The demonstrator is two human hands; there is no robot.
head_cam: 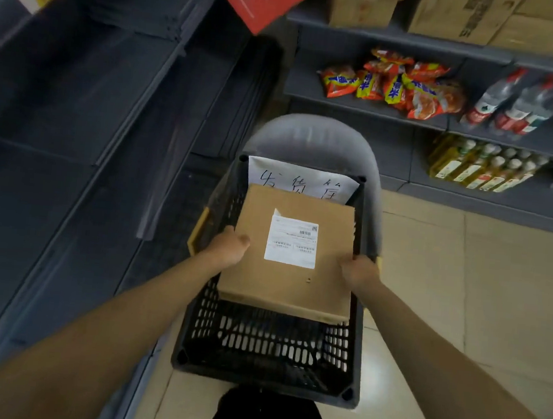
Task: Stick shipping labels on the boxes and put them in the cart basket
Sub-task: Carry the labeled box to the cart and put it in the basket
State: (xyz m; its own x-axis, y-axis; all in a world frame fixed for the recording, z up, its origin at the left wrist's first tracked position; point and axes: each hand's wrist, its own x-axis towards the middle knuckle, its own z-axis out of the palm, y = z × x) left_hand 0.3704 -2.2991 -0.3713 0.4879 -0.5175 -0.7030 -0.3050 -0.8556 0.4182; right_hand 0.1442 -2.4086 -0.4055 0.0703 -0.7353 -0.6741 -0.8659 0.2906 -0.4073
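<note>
A tiled floor (483, 296) runs between dark grey shelves (369, 39) that carry snack bags (395, 85), bottles (482, 165) and cartons, all blurred. Over the black basket (268, 353), which stands with bare floor to its right and shelving close on its left, a flat cardboard box (326, 275) with a white label (291, 243) on top is held tilted, hiding most of a handwritten paper sign (300, 179) behind it. The left hand (227, 247) and right hand (360, 271) grip the box's side edges, fingers curled under and out of sight.

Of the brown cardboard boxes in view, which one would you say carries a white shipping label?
The flat cardboard box held over the black basket; the shelf cartons show none.
</note>
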